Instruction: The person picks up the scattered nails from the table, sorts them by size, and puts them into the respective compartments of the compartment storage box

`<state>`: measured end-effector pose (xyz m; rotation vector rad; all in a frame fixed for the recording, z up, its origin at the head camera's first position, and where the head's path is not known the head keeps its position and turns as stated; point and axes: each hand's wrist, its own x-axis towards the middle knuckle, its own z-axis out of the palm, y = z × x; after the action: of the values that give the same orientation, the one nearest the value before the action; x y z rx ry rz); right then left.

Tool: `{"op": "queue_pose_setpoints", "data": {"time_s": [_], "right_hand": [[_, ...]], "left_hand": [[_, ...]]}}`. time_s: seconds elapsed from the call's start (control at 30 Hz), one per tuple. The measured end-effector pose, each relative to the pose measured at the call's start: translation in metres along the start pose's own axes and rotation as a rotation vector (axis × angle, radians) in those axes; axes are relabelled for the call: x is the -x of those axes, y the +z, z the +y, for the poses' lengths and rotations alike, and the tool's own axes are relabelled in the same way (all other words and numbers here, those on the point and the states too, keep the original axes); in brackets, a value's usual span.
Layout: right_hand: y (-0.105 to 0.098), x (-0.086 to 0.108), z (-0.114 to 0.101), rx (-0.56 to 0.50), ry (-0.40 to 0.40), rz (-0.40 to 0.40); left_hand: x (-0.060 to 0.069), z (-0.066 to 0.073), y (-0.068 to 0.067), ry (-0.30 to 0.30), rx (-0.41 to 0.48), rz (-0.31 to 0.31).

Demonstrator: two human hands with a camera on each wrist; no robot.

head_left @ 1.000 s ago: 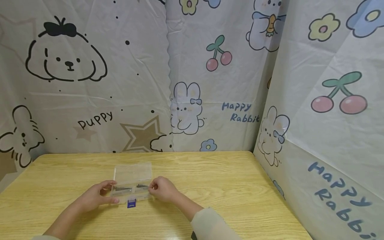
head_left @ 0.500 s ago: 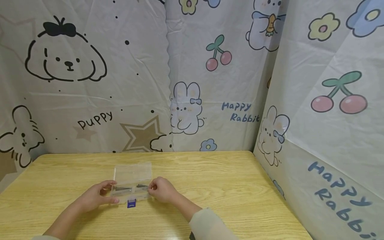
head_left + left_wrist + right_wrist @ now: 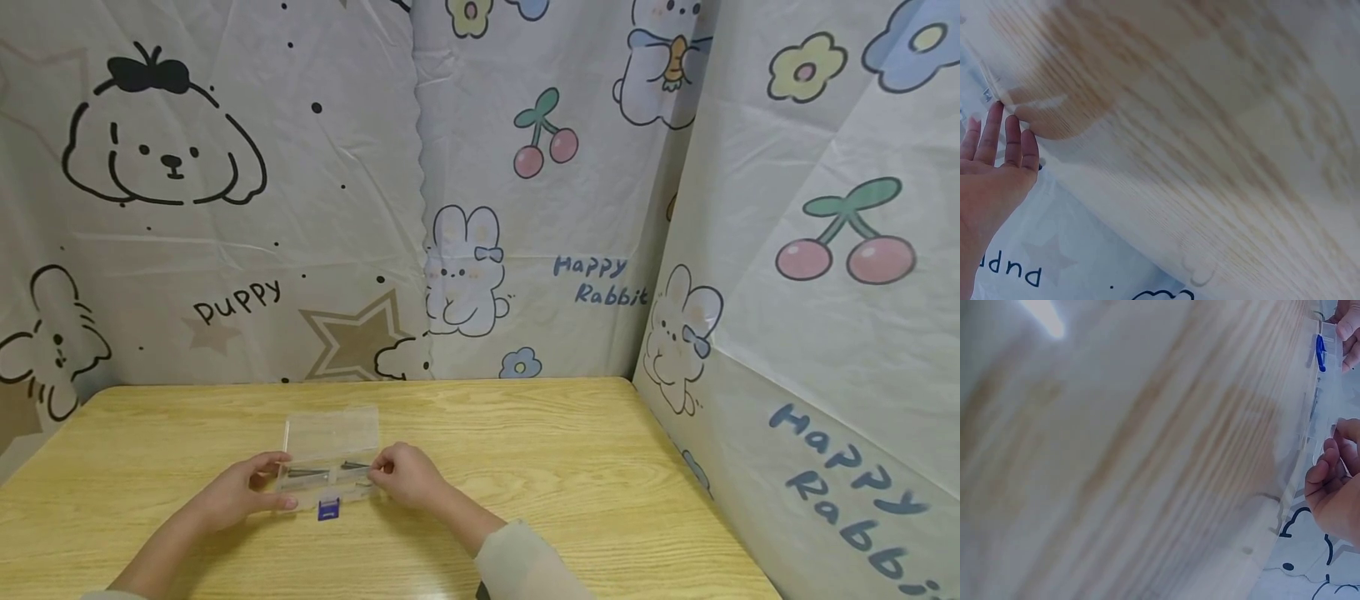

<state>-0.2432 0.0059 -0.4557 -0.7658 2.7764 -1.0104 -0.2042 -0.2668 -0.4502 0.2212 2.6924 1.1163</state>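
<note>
A clear plastic compartment box (image 3: pixel 330 501) lies on the table with its transparent lid (image 3: pixel 332 432) folded back and a blue latch (image 3: pixel 328 509) at the front. Dark thin screws (image 3: pixel 307 472) lie in its left compartment, and more screws (image 3: pixel 356 466) lie in the right one. My left hand (image 3: pixel 234 493) grips the box's left end, thumb at the front and fingers behind. Over the right end, my right hand (image 3: pixel 408 475) has thumb and fingers curled together; a thin piece like a screw shows at the fingertips, mostly hidden. The right wrist view shows those fingers (image 3: pixel 1334 469) beside the box wall.
The wood-grain table (image 3: pixel 525 467) extends around the box. A printed cloth (image 3: pixel 337 208) hangs behind it, and another cloth panel (image 3: pixel 825 350) stands along the right edge.
My right fingertips have shifted very slightly left, and a thin piece now shows below them. The left hand, box and lid have stayed in place.
</note>
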Motion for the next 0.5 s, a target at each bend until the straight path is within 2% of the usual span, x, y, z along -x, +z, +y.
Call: {"op": "queue_pose_setpoints", "data": {"time_s": [0.27, 0.5], "right_hand": [[-0.019, 0.003, 0.013, -0.050, 0.047, 0.152], [-0.037, 0.004, 0.032, 0.033, 0.116, 0.190]], "left_hand": [[-0.001, 0.003, 0.001, 0.018, -0.006, -0.004], [-0.002, 0.003, -0.001, 0.045, 0.018, -0.017]]}}
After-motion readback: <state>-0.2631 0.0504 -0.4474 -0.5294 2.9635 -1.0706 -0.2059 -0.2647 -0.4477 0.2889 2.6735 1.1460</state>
